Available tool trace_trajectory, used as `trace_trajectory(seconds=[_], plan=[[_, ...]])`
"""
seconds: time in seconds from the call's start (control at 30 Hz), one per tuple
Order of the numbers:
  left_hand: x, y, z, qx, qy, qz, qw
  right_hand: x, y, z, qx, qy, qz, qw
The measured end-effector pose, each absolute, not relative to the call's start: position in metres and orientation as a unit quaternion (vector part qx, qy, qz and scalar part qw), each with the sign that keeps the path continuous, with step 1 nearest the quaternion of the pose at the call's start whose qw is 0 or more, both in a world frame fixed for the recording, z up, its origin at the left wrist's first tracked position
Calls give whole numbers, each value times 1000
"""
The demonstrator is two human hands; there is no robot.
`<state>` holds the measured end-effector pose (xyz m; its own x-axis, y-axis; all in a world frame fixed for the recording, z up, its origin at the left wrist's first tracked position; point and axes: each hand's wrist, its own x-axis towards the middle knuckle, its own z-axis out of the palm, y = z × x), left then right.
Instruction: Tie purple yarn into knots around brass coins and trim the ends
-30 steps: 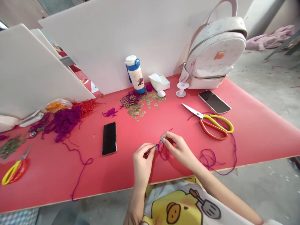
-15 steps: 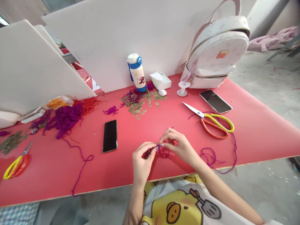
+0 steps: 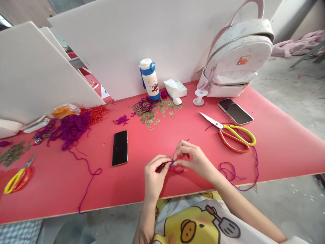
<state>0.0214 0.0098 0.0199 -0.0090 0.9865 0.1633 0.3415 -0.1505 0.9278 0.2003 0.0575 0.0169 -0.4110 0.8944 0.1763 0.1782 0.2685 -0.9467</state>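
Note:
Both of my hands meet just above the near part of the red table. My left hand pinches a purple cord between thumb and fingers, with something dark partly hidden in its palm. Facing it, my right hand has thumb and index finger closed on the same cord close to the left fingertips. A small loop of cord hangs beneath the fingers. Open-bladed or closed cannot be told in detail, but large scissors with red and yellow handles lie to the right. Another purple cord lies loosely curled near the right forearm.
A black phone lies left of my hands, another phone at right. Holed coins spread before a bottle. Farther back are a tissue pack, a white spool and a backpack. Purple yarn lies left.
My right hand has shifted slightly away from the left one, and the cord loop between them has changed shape. The view has moved a little; the table objects stay in place.

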Motion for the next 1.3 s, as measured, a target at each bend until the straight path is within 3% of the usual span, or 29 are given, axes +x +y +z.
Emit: trace_trajectory(seconds=[0.27, 0.53, 0.63, 0.77, 1.0, 1.2, 1.3], plan=[[13, 19, 23, 629, 513, 417, 410, 203, 58, 19, -375, -673, 513, 378], [12, 21, 24, 621, 534, 431, 379, 218, 53, 29, -273, -695, 626, 224], [10, 22, 21, 626, 529, 423, 386, 228, 53, 34, -249, -662, 664, 243], [14, 22, 15, 625, 525, 415, 402, 240, 56, 36, -252, -586, 683, 355], [22, 23, 7, 557, 562, 442, 423, 245, 68, 40, -318, -523, 562, 556], [20, 26, 0, 435, 595, 492, 464, 232, 65, 32, -512, -646, 230, 517], [21, 28, 1, 402, 601, 511, 465, 217, 55, 23, -483, -714, 218, 459]])
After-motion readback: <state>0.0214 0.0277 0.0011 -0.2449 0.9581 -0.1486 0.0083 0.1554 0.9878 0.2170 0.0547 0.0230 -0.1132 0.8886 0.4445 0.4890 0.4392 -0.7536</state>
